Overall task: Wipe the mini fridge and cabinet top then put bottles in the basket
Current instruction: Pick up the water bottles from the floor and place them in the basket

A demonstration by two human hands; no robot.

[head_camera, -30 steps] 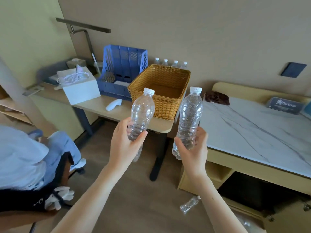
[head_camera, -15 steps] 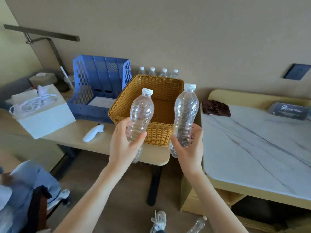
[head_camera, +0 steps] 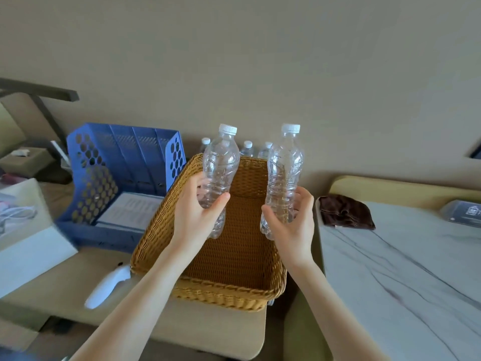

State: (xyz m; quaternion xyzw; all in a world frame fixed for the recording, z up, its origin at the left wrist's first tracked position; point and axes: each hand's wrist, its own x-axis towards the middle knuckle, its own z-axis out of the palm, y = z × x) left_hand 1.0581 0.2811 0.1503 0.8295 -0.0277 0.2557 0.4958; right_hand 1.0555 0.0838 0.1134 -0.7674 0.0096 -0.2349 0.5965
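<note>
1. The left hand [head_camera: 194,217] curls round the lower body of the left bottle [head_camera: 221,162], and the right hand [head_camera: 294,225] grips the right bottle [head_camera: 285,168] likewise. Both bottles are upright above the wicker basket [head_camera: 229,295].
2. The bottles are thin, ribbed, clear plastic with white caps and look empty. They would be light and likely to topple or roll if released high.
3. The woven, open-topped basket sits near the bench [head_camera: 208,332] corner at 5 o'clock, so a hard drop could nudge it off.
4. More capped bottles [head_camera: 247,148] wait at 12 o'clock.
</note>
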